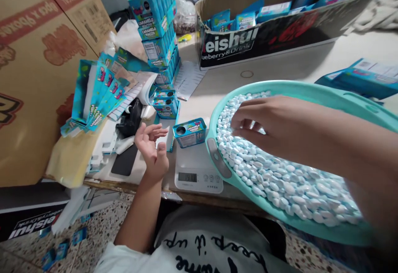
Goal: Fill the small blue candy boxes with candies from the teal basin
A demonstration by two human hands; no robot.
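Candies [280,182] | beneath right hand [264,117]: palm down, fingers curled, grasp can't be told | left hand [154,150]: loosely spread, holding nothing

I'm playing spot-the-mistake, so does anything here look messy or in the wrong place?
Yes: small blue packs lie scattered on the speckled floor at the lower left. That looks odd because similar blue packaging is up on the table. The white candies I can see are inside the teal basin, so I notice no spill there.
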